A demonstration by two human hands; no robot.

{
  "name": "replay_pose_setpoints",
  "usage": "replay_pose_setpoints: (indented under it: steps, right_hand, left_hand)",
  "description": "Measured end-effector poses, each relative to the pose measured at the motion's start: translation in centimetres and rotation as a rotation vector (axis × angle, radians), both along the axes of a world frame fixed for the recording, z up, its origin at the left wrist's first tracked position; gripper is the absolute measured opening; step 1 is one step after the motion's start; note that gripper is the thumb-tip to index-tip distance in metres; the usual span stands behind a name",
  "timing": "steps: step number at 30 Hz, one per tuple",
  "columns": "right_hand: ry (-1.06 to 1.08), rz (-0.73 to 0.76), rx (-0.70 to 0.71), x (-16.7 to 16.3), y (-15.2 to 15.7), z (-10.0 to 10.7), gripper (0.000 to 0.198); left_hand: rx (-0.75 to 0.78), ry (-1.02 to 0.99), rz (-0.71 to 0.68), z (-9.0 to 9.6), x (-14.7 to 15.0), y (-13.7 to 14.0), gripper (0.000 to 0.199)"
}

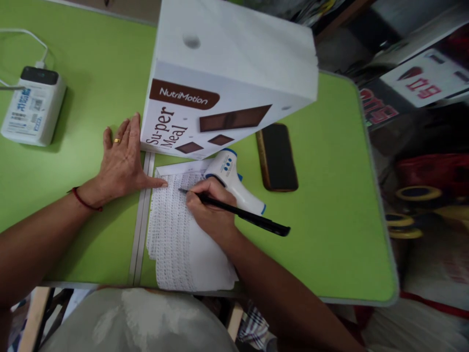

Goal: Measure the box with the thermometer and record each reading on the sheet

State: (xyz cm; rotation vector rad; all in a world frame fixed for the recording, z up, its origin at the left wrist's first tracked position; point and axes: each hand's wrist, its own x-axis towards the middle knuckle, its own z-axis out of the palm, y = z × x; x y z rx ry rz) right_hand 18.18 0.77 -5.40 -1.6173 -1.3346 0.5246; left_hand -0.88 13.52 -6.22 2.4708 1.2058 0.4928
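Beneath my hands lies a stack of paper sheets [174, 244] covered in rows of small handwriting, its right part blank. My right hand [214, 205] is closed around a black pen [252, 219], whose tip is at the upper part of the writing. Fingers spread, my left hand [122, 161] rests flat on the table, with its thumb on the paper's edge and its fingertips beside a white NutriMotion box [234, 63]. A white and blue infrared thermometer [238, 188] lies just beyond my right hand, which partly hides it.
The green folding table [330, 220] has a metal seam [138, 244] left of the paper. A dark phone [278, 156] lies to the right. At the left stands a white power bank [34, 107] with cables plugged in. Yellow tape rolls [417, 194] sit beyond the right edge.
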Motion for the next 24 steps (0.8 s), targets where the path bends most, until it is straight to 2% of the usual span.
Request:
replay_pose_setpoints:
  steps: [10,15,18,21,24]
  right_hand:
    - [-0.082,0.002,0.111,0.2,-0.2,-0.6,0.008]
    - [-0.373,0.272,0.395,1.5,0.1,-0.5,0.021]
    - [-0.593,0.336,0.388,2.3,0.0,-0.4,0.032]
    - [-0.805,0.371,0.356,2.6,-0.3,-0.4,0.035]
    - [-0.891,0.395,0.355,3.1,-0.5,0.1,0.038]
  left_hand:
    - [0.006,-0.020,-0.003,-0.3,0.0,0.1,0.142]
    - [0.005,-0.043,-0.016,-0.5,-0.1,0.3,0.143]
    - [0.006,-0.074,-0.019,-0.8,-0.2,0.3,0.144]
    - [0.010,-0.086,-0.022,-1.1,-0.2,0.3,0.145]
    - [0.015,-0.128,-0.016,-1.3,-0.3,0.4,0.143]
